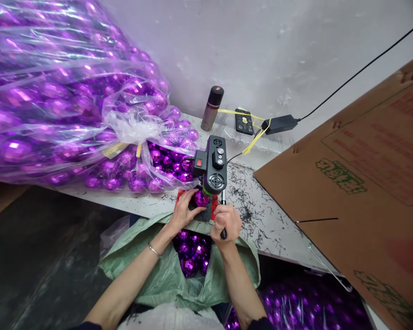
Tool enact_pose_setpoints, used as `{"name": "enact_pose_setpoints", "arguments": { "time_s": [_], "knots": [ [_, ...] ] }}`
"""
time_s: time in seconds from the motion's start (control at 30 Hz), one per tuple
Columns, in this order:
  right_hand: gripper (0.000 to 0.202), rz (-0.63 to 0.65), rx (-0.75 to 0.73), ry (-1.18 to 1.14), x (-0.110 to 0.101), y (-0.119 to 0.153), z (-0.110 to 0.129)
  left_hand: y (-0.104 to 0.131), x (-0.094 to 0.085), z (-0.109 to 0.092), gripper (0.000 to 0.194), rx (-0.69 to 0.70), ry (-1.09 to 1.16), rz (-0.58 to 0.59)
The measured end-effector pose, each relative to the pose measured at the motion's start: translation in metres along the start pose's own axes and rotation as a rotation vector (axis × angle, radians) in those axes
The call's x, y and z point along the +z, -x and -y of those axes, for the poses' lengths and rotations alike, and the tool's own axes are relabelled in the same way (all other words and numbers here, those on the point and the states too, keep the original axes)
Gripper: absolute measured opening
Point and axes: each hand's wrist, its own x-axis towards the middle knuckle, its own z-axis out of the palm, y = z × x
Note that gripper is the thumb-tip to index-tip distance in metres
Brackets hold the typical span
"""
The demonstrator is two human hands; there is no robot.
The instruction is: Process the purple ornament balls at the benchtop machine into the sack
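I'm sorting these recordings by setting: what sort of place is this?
Probably a small workshop or factory workstation: a machine with a lever, gripped by the right hand, on a worktop strewn with black scraps, beside a large clear bag of shiny purple balls.

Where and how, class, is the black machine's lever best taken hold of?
Probably by its black end, from the person's side, fingers wrapped around, as the right hand does: the slim lever extends toward the person, while the black machine stands behind it.
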Motion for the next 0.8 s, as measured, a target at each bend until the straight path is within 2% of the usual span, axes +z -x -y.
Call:
{"name": "enact_pose_setpoints", "arguments": {
  "time_s": [0.1, 0.47, 0.63, 0.8],
  "knots": [
    [0.032, -0.053, 0.026, -0.024, 0.009, 0.014, -0.003, 0.000, 0.000, 0.000, 0.058, -0.005, -0.004, 0.008],
    [0.030, -0.064, 0.067, -0.027, 0.013, 0.038, -0.012, 0.000, 0.001, 0.001, 0.056, -0.025, 0.006, 0.011],
    [0.029, -0.059, 0.074, -0.013, 0.014, 0.041, -0.013, -0.001, 0.000, 0.000, 0.056, -0.044, 0.019, 0.017],
    [0.027, -0.065, 0.070, -0.037, 0.015, 0.041, -0.015, -0.001, -0.001, -0.002, 0.055, -0.008, 0.021, 0.015]
  ]
}}
